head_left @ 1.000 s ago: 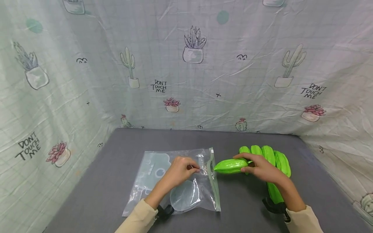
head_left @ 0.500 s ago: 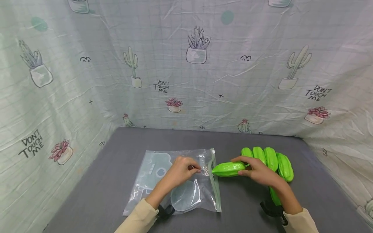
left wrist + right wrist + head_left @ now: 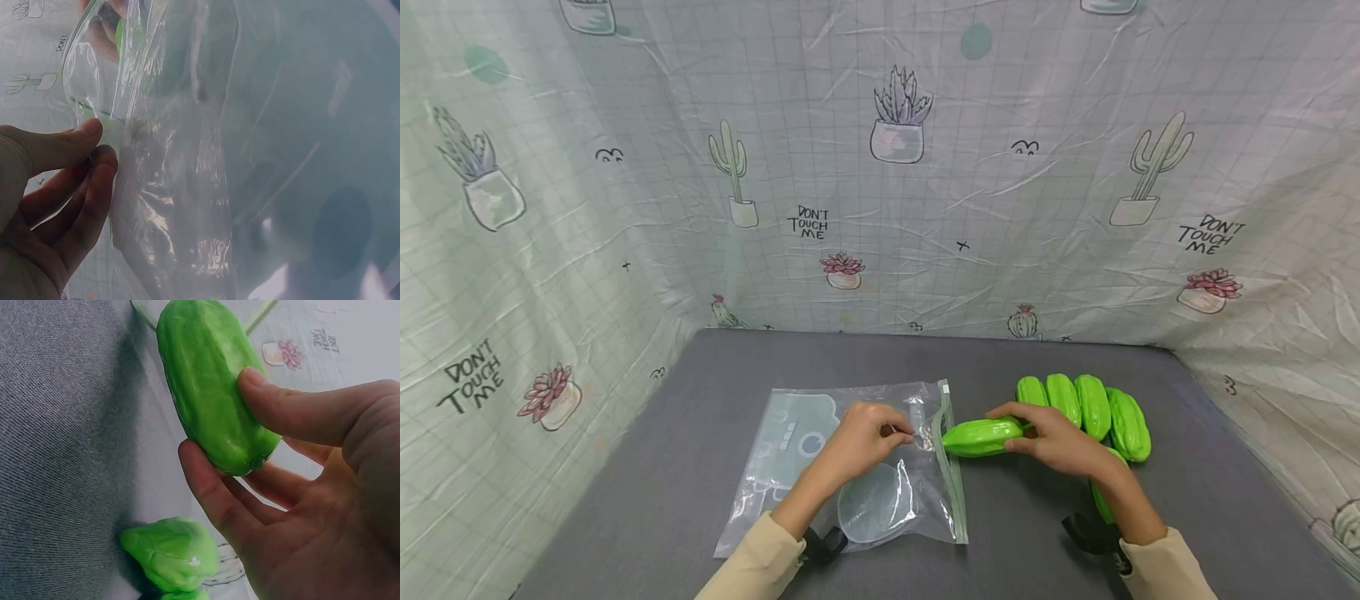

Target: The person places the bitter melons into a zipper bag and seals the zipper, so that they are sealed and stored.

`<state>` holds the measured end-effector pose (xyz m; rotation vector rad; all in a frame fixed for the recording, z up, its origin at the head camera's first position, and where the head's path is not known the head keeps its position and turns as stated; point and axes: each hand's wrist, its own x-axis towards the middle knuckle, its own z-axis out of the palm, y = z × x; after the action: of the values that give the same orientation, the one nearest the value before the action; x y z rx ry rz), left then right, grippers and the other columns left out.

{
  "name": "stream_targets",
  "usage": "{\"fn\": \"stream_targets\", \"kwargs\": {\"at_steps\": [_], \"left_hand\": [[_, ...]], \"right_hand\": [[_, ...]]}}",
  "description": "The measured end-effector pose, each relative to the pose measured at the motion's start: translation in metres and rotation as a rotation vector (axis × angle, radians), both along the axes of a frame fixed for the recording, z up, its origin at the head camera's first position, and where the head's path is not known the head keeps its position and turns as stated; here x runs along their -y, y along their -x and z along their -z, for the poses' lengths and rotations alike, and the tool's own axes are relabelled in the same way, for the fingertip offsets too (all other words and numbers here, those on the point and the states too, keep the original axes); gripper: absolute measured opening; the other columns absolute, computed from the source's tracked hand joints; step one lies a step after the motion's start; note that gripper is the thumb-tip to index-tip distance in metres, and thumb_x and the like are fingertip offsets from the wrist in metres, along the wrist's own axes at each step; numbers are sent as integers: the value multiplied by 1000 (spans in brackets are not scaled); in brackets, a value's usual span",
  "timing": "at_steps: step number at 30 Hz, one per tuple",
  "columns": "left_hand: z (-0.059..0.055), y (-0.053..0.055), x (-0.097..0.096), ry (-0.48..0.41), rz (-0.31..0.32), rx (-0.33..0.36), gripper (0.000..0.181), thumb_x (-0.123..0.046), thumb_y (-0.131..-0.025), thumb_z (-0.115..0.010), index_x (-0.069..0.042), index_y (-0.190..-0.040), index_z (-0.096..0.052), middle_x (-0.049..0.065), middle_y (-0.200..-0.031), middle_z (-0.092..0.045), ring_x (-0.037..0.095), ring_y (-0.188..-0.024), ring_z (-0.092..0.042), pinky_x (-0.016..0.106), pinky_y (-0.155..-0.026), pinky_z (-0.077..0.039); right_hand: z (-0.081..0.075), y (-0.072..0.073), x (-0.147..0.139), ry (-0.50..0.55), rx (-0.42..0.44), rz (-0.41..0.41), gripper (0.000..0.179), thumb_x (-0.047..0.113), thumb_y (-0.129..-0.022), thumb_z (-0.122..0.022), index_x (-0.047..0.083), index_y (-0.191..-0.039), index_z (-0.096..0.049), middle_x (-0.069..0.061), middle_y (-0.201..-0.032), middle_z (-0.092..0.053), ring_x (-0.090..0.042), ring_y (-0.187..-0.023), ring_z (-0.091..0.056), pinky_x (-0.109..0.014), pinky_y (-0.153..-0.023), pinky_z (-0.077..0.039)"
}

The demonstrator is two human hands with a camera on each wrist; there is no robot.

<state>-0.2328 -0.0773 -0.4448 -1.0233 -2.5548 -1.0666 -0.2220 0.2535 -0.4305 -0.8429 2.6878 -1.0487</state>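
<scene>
A clear zip-lock bag (image 3: 940, 508) lies flat, its green-edged mouth facing right. My left hand (image 3: 868, 437) pinches the bag's upper film near that mouth; in the left wrist view thumb and fingertips (image 3: 94, 128) meet on the plastic, and the mouth gapes. A glossy green bitter melon (image 3: 981, 437) is in my right hand (image 3: 1060, 437), held by its blunt end between thumb and fingers. Its pointed tip is at the bag's opening. The right wrist view shows the bitter melon (image 3: 209, 381) raised off the table, its far end cut off by the frame.
Several more bitter melons (image 3: 1093, 407) lie in a row behind my right hand, and another (image 3: 1103, 492) sits partly under the right forearm. A grey table (image 3: 647, 483) carries everything. Patterned cloth (image 3: 955, 192) hangs at the back and sides.
My right hand has moved a little left with the bitter melon, bringing its tip from beside the bag's mouth to just inside its edge. The left hand has stayed in place.
</scene>
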Motion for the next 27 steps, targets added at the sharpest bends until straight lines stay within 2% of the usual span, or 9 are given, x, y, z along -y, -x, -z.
{"fn": "stream_targets", "kwargs": {"at_steps": [13, 17, 22, 25, 27], "left_hand": [[-1, 1, 0, 1, 0, 12, 5, -7, -85, -83, -6, -90, -82, 2, -85, -80, 6, -69, -68, 14, -65, -54], [-2, 0, 0, 3, -3, 3, 5, -7, -85, -83, -6, -90, -82, 2, -85, -79, 6, -69, -68, 14, -65, -54], [-2, 0, 1, 9, -6, 4, 5, -8, -86, -83, -7, -90, -82, 2, -85, -80, 5, -70, -68, 14, -65, -54], [-2, -1, 0, 6, 0, 2, 4, -7, -85, -83, -6, -90, -82, 3, -85, -80, 7, -70, -69, 14, -65, -54], [-1, -1, 1, 7, 2, 2, 4, -6, -85, -83, -6, -89, -82, 3, -85, -80, 7, -70, -70, 14, -65, -54]], "right_hand": [[2, 1, 7, 3, 13, -3, 44, 21, -98, -71, 9, -139, -62, -14, -135, -66, -15, -109, -65, -29, -80, -53], [4, 1, 8, -14, 18, -5, 45, 20, -99, -70, 6, -141, -61, -16, -136, -66, -5, -88, -59, -27, -73, -48], [8, 1, 10, -14, 60, -22, 47, 11, -99, -66, 2, -144, -57, -21, -140, -62, 0, -73, -50, -27, -67, -44], [9, 1, 11, -6, 83, -24, 48, 9, -98, -66, 2, -145, -56, -22, -143, -60, -4, -80, -56, -27, -69, -46], [9, 0, 11, 5, 88, -34, 49, 10, -98, -66, 1, -145, -55, -22, -144, -60, -10, -88, -64, -27, -71, -50]]}}
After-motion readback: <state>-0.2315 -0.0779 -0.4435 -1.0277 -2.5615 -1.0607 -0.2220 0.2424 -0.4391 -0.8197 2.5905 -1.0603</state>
